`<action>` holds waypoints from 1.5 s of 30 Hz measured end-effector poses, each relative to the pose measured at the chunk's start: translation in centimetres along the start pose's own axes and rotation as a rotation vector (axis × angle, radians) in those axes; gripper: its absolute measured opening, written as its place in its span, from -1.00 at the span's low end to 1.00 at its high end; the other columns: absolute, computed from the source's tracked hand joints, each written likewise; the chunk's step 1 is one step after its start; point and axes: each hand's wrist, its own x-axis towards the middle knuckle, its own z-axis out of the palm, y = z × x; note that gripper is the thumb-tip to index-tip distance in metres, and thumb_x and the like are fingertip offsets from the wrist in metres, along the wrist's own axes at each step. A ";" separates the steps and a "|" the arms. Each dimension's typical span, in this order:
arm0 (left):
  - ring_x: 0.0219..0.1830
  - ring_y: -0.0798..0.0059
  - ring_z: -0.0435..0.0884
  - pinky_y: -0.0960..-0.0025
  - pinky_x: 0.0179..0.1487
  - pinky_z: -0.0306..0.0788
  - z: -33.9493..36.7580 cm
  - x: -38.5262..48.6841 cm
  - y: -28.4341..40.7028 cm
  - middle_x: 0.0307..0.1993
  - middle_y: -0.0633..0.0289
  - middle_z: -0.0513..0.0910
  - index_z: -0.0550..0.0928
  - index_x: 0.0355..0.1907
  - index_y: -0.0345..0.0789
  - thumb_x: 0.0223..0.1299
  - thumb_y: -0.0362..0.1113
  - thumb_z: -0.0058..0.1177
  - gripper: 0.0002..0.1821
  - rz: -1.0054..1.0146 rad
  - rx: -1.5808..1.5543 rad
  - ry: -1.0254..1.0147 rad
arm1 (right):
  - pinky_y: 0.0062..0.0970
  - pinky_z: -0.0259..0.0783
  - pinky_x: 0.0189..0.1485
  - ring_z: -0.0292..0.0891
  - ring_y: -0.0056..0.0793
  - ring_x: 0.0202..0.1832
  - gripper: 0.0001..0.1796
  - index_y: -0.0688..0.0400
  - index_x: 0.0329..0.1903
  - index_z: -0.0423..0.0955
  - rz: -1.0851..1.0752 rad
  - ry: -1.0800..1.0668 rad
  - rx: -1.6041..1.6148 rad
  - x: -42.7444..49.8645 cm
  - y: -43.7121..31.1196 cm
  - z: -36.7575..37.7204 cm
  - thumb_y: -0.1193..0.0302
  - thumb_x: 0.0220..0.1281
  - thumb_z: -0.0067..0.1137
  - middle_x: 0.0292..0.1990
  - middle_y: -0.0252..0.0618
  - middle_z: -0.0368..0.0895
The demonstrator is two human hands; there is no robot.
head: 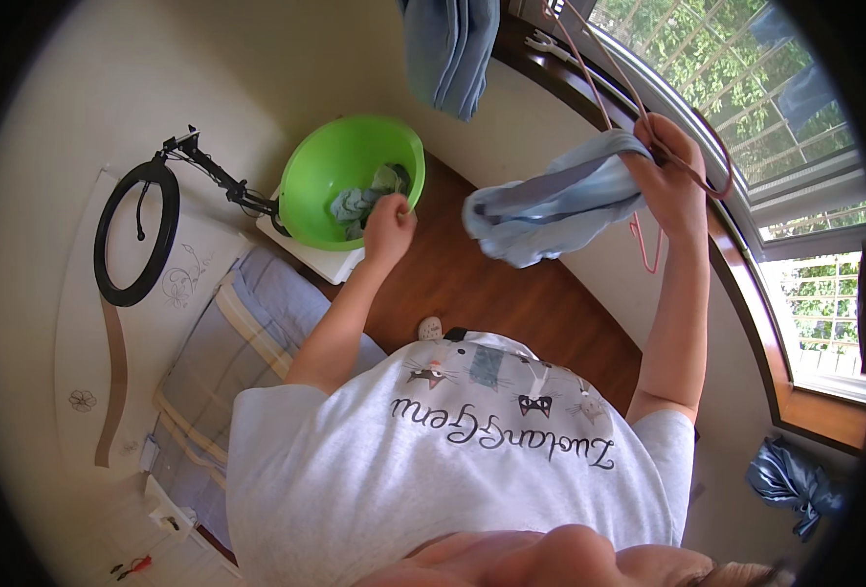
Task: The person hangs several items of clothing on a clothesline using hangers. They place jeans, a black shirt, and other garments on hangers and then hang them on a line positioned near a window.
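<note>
My right hand [671,176] grips a light blue garment [565,198] by one end, and a pink wire clothes hanger [578,62] is held in the same fingers. The garment droops to the left of the hand, above the floor. Over the near rim of a bright green plastic basin [315,169] is my left hand [390,224], its fingers curled; whether something is pinched in them cannot be told. Crumpled pale blue-green cloths [356,204] lie inside the basin, just beyond that hand.
The basin rests on a white stand [334,263]. A ring light [137,233] on a black arm is left of it, above a bed with a plaid cover [205,352]. Blue curtain cloth [451,55] hangs ahead. A barred window [741,95] with a wooden sill [759,323] runs along the right.
</note>
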 end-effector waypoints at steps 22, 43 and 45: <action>-0.08 0.09 0.54 0.17 -0.09 0.42 6.9 -1.6 -0.1 -0.20 0.15 0.59 0.48 -0.15 -0.18 -0.18 -0.45 0.23 -0.57 0.299 0.060 -0.050 | -0.67 0.10 -0.41 0.09 -0.72 -0.45 -0.84 0.19 -0.47 0.26 0.077 -0.011 0.068 -2.8 -1.7 1.2 0.65 -0.06 0.06 -0.52 -0.45 0.18; -0.13 0.44 0.57 0.32 -0.02 0.45 -10.3 4.0 -5.4 -0.23 0.26 0.61 0.57 -0.14 -0.33 0.05 -0.55 -0.04 -0.73 -0.586 -1.259 -0.187 | -0.62 0.11 -0.45 0.16 -0.74 -0.50 -0.69 0.17 -0.55 0.29 0.412 -0.375 -0.040 -6.4 16.2 5.9 0.51 0.05 0.33 -0.59 -0.53 0.22; -0.16 0.46 0.58 0.36 -0.05 0.46 -11.0 4.9 -4.2 -0.25 0.25 0.61 0.57 -0.15 -0.35 0.06 -0.55 -0.01 -0.75 -0.521 -1.198 -0.238 | -0.65 0.16 -0.42 0.20 -0.73 -0.50 -0.71 0.18 -0.53 0.33 0.499 -0.422 -0.052 -6.9 15.3 5.6 0.49 0.08 0.33 -0.58 -0.53 0.28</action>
